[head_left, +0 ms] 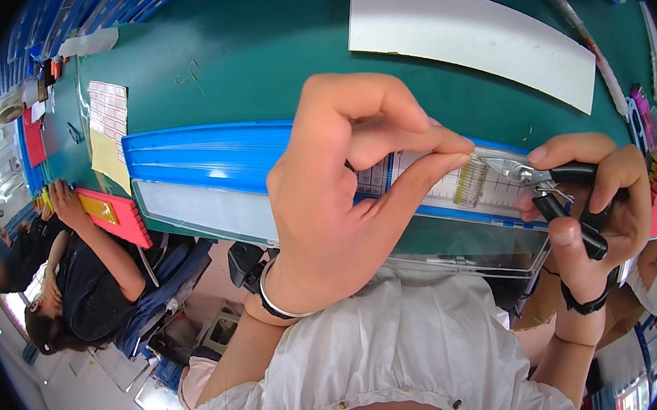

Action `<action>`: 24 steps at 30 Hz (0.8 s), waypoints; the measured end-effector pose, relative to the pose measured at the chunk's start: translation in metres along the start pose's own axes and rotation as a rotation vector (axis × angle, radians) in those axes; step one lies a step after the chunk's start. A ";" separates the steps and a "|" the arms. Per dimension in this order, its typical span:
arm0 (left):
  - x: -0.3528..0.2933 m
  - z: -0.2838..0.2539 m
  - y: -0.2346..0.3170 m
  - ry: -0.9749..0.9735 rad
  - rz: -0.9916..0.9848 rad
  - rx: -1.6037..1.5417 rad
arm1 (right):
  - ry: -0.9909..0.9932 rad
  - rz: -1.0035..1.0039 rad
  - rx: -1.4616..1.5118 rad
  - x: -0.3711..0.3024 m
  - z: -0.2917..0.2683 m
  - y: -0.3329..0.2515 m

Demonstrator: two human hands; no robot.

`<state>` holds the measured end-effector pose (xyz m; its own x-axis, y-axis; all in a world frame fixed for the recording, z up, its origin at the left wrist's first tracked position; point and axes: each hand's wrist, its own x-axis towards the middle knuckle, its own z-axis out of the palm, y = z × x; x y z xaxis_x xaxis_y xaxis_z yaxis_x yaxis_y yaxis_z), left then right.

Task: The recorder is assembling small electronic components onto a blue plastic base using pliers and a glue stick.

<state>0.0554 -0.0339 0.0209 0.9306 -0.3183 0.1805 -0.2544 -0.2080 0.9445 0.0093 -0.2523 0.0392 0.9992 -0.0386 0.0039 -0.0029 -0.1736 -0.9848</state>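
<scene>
My left hand [338, 182] is closed, thumb and forefinger pinched together near the tip of the pliers. What they hold is too small to make out. Small pliers [521, 174] with silver pointed jaws and black handles sit in my right hand [614, 197], fingers wrapped round the handles. Their jaws point left and almost meet my left fingertips. Right below the fingertips is a narrow upright strip of fine coils [469, 185], like a thin wire spring. Behind it lies a white card with ruler-like marks [433, 185] inside a long blue tray [207, 150].
A clear plastic lid [201, 210] runs along the tray's near side. On the green table [239, 62] lie a white board [471, 41], thin bent wires [191, 75] and a red-lined paper [107, 105]. Another person [101, 270] works at the left beside a red pad [125, 217].
</scene>
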 end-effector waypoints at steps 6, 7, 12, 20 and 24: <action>-0.004 -0.027 0.025 -0.321 0.205 0.590 | 0.017 -0.006 -0.026 0.001 -0.001 0.000; -0.007 -0.028 0.027 -0.423 0.156 0.719 | 0.021 0.001 -0.028 0.001 0.000 0.001; -0.014 -0.028 0.024 -0.535 0.080 0.927 | -0.023 -0.072 -0.120 0.004 -0.003 -0.001; -0.013 -0.027 0.019 -0.574 0.094 0.950 | -0.111 -0.148 -0.227 0.007 -0.017 0.006; -0.013 -0.026 0.019 -0.573 0.087 0.952 | -0.119 -0.104 -0.191 0.007 -0.016 0.003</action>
<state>0.0450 -0.0099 0.0438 0.7031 -0.6951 -0.1498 -0.6395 -0.7103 0.2941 0.0152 -0.2692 0.0393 0.9920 0.1031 0.0723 0.1046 -0.3543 -0.9293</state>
